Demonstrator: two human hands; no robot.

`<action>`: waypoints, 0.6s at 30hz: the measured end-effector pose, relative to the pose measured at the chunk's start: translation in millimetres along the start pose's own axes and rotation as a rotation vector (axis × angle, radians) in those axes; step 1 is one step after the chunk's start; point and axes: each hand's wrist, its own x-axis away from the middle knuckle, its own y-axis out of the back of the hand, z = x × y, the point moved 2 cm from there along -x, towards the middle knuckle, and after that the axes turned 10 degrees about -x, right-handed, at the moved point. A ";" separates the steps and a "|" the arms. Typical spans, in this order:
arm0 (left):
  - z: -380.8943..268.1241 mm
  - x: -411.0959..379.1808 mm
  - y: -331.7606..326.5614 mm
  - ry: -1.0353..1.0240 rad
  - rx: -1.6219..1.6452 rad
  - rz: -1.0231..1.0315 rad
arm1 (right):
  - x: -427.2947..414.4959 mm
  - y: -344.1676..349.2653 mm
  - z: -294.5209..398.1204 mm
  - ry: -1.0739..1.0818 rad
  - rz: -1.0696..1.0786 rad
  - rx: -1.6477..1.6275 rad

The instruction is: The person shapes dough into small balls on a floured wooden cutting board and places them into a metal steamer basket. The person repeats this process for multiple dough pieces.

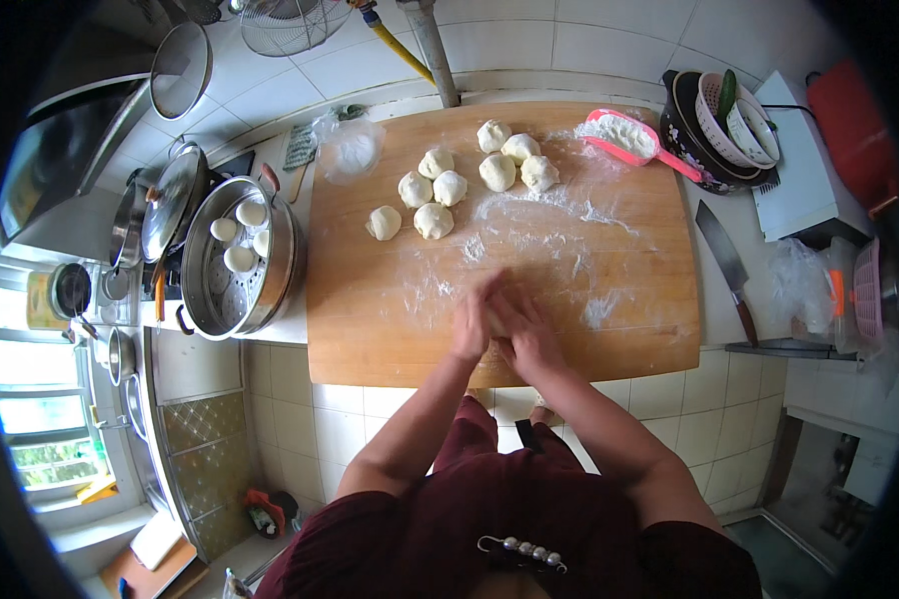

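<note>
My left hand [477,318] and my right hand [524,329] are cupped together low over the front middle of a floured wooden board [374,299]. A bit of pale dough [497,323] shows between the palms, mostly hidden by the fingers. Beyond my hands, several dough balls [433,221] lie in loose groups on the board. At its back right, a pink scoop [655,152] holds white flour [620,133]. Several smooth dough balls [239,259] sit in a metal steamer pot [285,262] to the left of the board.
A cleaver [723,247] with a wooden handle lies right of the board. Stacked bowls and a colander [712,97] stand behind it. A clear plastic bag [350,146] rests at the board's back left corner. A lidded pan [171,202] stands beyond the steamer.
</note>
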 end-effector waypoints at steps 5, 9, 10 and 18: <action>0.0 23.2 -5.0 -0.274 -0.522 -0.290 | 12.0 -28.6 -2.5 0.056 -0.031 -0.046; -26.9 -27.9 -4.3 -0.474 -0.832 -0.347 | 4.9 -2.9 -0.2 -0.102 -0.087 -0.004; -24.0 -31.5 -2.9 -0.497 -0.823 -0.377 | 0.8 -0.4 4.4 -0.135 -0.050 -0.032; -15.2 8.0 -4.1 -0.315 -0.618 -0.244 | 3.8 -29.7 -5.0 0.036 -0.107 -0.099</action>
